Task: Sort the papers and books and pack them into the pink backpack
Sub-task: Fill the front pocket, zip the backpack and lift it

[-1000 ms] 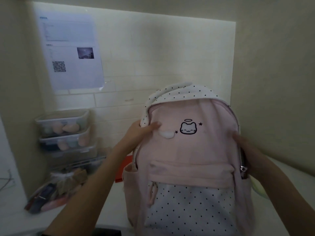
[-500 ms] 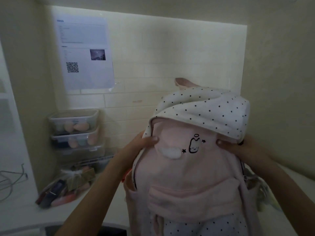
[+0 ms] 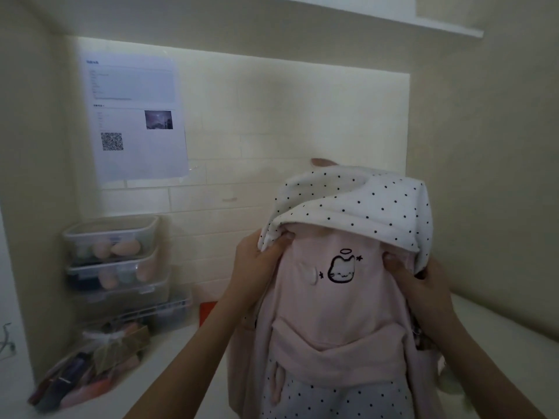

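Backpack [image 3: 338,300] upright, long axis vertical, cat front facing camera | hands: left [image 3: 257,264], right [image 3: 414,285] gripping its sides

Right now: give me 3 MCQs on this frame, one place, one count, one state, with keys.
1. Where are the clear containers?
A. left of the backpack
B. on the shelf
C. inside the backpack

2. How many hands grip the pink backpack?
A. none
B. one
C. two

3. The backpack's polka-dot top flap is:
A. zipped flat
B. flopped forward over the front
C. torn off

Key: 1 A, stacked by the left wall. 2 C, left hand and right hand pinch its upper sides. 3 B, it droops above the cat drawing.
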Motion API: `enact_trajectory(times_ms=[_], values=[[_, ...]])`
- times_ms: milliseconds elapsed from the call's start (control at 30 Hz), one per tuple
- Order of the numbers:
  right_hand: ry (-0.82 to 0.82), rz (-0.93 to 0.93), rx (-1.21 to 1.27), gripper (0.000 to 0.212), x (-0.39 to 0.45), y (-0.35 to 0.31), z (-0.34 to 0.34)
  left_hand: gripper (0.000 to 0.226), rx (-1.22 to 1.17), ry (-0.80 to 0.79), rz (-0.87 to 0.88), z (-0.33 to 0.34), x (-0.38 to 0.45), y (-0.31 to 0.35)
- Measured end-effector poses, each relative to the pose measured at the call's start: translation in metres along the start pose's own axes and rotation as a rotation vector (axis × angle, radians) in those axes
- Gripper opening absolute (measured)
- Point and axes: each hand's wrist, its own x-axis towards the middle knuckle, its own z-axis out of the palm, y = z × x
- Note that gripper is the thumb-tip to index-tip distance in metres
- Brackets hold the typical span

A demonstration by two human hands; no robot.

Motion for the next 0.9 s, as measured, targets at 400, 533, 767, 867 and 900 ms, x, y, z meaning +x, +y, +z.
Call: enact_trajectory(times_ms=[400, 533, 767, 867, 900], values=[[-0.220, 0.124, 0.041, 0.055, -0.014, 0.011, -0.012, 0.096, -0.280, -0.454, -0.399, -0.046, -0.030, -0.058], [-0.331, 0.224, -0.005, 0.079, -0.015, 0.017, -0.021, 0.106, -0.119, -0.578, -0.379, -0.058, -0.036, -0.052], [-0.532, 0.359, -0.062, 0.092, -0.012, 0.023, -0.030, 0.083, -0.040, -0.288, -0.360, -0.038, -0.063, -0.058], [-0.573, 0.400, 0.015, 0.086, -0.014, 0.025, -0.032, 0.071, -0.055, -0.131, -0.340, -0.023, -0.070, -0.071], [-0.581, 0.418, 0.049, 0.081, -0.016, 0.025, -0.033, 0.072, -0.073, -0.144, -0.348, -0.021, -0.071, -0.073]])
